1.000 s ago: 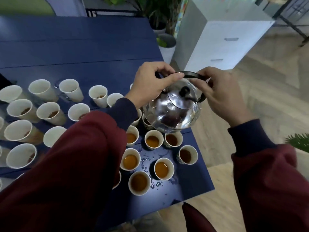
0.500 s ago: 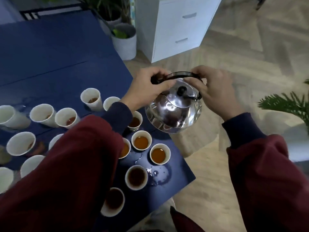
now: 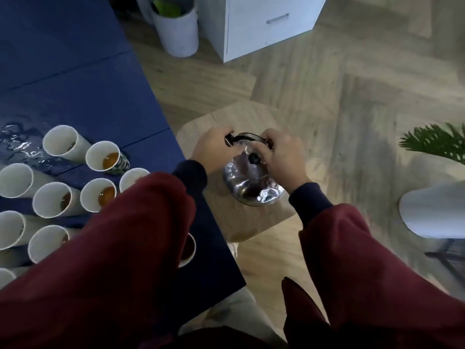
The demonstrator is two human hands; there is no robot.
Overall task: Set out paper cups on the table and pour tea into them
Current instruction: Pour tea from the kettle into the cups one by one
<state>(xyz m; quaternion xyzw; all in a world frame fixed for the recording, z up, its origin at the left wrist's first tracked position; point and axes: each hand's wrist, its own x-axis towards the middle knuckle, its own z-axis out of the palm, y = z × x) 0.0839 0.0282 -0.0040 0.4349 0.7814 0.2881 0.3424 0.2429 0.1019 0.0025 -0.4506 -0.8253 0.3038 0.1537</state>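
A shiny steel teapot (image 3: 254, 187) with a black handle and black lid knob sits over a low wooden stool (image 3: 226, 127) to the right of the blue table (image 3: 100, 96). My left hand (image 3: 211, 149) grips the left end of the handle. My right hand (image 3: 284, 159) grips the right end, with its fingers down by the lid knob. Several white paper cups (image 3: 100, 157) stand on the table's left part, most holding amber tea. My left sleeve hides some cups.
Spilled water (image 3: 22, 149) glistens on the table at far left. A white plant pot (image 3: 176, 31) and a white drawer cabinet (image 3: 264, 23) stand on the wooden floor behind. A green plant (image 3: 437, 142) and a pale seat (image 3: 435, 210) are at right.
Both hands carried the teapot rightward and down, off the table and over the wooden stool. My view swung right, so the cups now lie at the left.
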